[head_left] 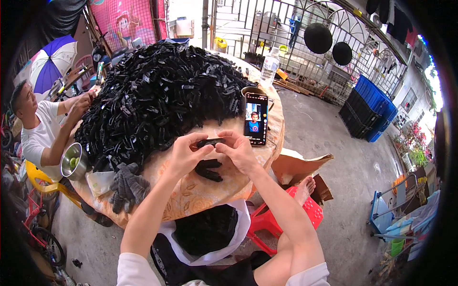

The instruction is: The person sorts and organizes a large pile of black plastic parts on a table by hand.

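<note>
My left hand point(187, 153) and my right hand point(239, 151) pinch the two ends of one elongated black plastic piece point(210, 142) between thumbs and fingers. Its exact kind is too small to make out. Just below it, a few similar black pieces point(209, 170) lie on the patterned orange tablecloth point(183, 200). Beyond my hands rises a large heap of black plastic pieces point(162, 90). A phone point(256, 119) with a lit screen stands upright beside my right hand, against a metal mug point(250, 89). In front of my lap, a white sack point(242, 229) gapes open with black pieces inside.
Grey gloves point(129, 186) and a metal bowl point(75, 159) with green fruit lie at the left table edge. A co-worker point(40, 124) sits there, hands at the heap. A bottle point(270, 66) stands far right; a red stool point(305, 209) and cardboard point(300, 167) are below.
</note>
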{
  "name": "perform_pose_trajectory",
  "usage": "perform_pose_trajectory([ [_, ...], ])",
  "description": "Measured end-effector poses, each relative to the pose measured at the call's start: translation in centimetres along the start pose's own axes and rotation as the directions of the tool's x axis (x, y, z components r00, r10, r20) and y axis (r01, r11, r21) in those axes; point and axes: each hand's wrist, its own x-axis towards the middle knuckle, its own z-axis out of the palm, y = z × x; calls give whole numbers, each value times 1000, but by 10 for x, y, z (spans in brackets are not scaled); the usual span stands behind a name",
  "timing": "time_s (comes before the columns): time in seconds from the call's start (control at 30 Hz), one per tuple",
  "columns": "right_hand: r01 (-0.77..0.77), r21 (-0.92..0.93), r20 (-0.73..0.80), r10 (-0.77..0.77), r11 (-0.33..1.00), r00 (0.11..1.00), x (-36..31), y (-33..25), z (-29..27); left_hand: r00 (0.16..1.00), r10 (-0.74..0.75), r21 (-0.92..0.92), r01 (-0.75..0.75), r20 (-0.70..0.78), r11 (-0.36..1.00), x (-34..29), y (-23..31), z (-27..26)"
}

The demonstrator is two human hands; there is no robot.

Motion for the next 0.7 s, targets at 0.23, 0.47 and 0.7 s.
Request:
perform_pose_trajectory([
  [0.23,-28,-3,23,28,1000,999,-1,-3,-1,999,34,57,-33,-18,998,-1,7,0],
  [0.47,-54,-52,10,55,997,998,-3,-7,0,999,34,45,-34,3,998,-2,11,-2],
  [0.7,-68,-72,9,69,995,998,-4,-8,3,1000,27,80,-26,-5,996,-4,13,-1],
])
